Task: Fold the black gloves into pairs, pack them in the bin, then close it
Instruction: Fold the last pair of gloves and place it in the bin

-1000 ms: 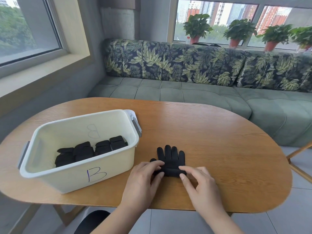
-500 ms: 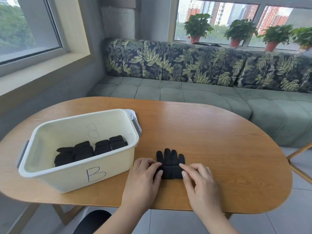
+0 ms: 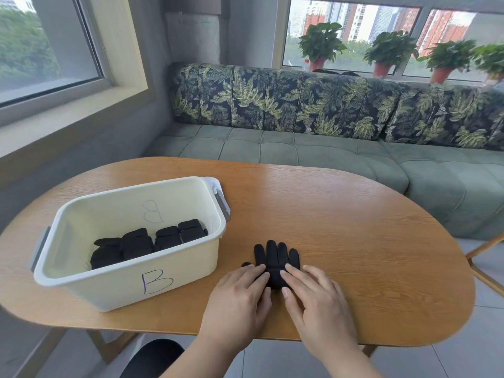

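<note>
Left hand: a person's left hand [image 3: 240,298] lies palm down, its fingers [image 3: 259,272] nearly straight and close together, tips pressing the cuff end of a black glove [image 3: 275,256].
Right hand: the right hand [image 3: 319,301] mirrors it from the other side, fingers [image 3: 294,272] straight and slightly spread, resting on the same cuff end; neither hand grips anything.
Glove: it lies flat on the desk [image 3: 354,227] near the front edge, its own fingers pointing away from the person; whether it is one glove or a stacked pair cannot be told.
Bin: a cream plastic bin [image 3: 191,257] with grey handles stands open-topped on the desk, left of the glove and apart from it, a purple letter B [image 3: 156,282] on its near wall.
Packed gloves: folded black gloves [image 3: 147,242] sit in a row along the bin's floor.
Background: a green sofa [image 3: 300,154] with leaf-print cushions runs behind the desk, potted plants [image 3: 321,46] on the windowsill above.
</note>
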